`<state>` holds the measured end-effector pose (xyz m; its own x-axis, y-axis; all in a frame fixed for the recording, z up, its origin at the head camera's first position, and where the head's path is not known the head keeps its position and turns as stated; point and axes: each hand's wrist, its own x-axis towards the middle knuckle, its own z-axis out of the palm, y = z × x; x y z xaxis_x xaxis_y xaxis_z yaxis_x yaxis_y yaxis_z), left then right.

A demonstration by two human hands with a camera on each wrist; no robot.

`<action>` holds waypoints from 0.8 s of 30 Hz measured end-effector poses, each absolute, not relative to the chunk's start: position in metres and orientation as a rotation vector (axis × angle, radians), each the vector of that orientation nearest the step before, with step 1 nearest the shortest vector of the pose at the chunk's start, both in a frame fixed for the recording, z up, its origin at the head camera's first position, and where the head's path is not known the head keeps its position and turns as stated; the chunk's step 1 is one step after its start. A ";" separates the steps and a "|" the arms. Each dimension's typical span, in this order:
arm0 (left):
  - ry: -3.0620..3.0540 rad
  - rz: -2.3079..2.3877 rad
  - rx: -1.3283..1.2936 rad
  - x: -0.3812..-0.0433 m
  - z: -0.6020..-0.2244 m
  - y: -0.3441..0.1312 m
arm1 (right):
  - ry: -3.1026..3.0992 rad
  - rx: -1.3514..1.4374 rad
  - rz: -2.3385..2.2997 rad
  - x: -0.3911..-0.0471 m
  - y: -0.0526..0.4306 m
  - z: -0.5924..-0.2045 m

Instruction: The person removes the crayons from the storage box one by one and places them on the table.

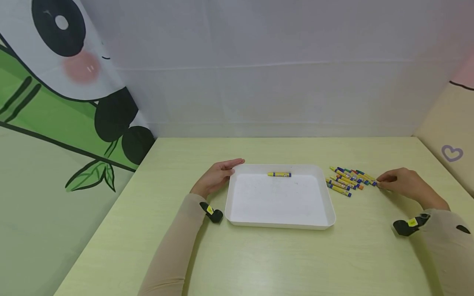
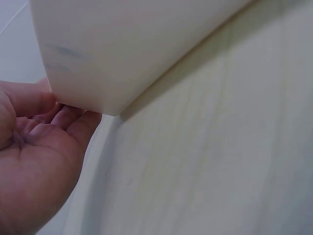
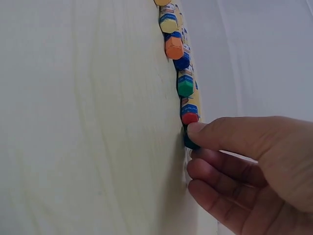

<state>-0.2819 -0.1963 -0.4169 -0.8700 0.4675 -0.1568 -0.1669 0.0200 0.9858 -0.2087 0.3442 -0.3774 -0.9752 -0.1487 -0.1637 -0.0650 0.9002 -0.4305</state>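
Note:
A white tray (image 1: 281, 201) lies on the table, with one yellow crayon (image 1: 279, 174) near its far wall. My left hand (image 1: 216, 176) grips the tray's far left corner; in the left wrist view its thumb and fingers meet the tray wall (image 2: 132, 54). To the right of the tray lies a loose pile of crayons (image 1: 346, 181) in yellow and blue wrappers. At the pile's right end my right hand (image 1: 403, 185) pinches a dark green crayon (image 3: 190, 141) between thumb and index finger. A red crayon (image 3: 190, 117) lies right beside it.
The light wood table (image 1: 277, 263) reaches back to a pale cloth wall (image 1: 259, 94). A cartoon-printed wall (image 1: 92, 123) stands on the left and another printed wall (image 1: 451, 131) on the right. Each wrist wears a small black camera.

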 end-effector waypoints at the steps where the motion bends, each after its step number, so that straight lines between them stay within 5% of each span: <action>1: 1.863 1.901 0.308 -0.282 -0.417 -0.196 | 2.874 -0.162 -0.638 -0.209 0.344 -0.377; 24: 1.869 1.902 0.303 -0.283 -0.419 -0.195 | 2.928 -0.234 -0.665 -0.212 0.325 -0.360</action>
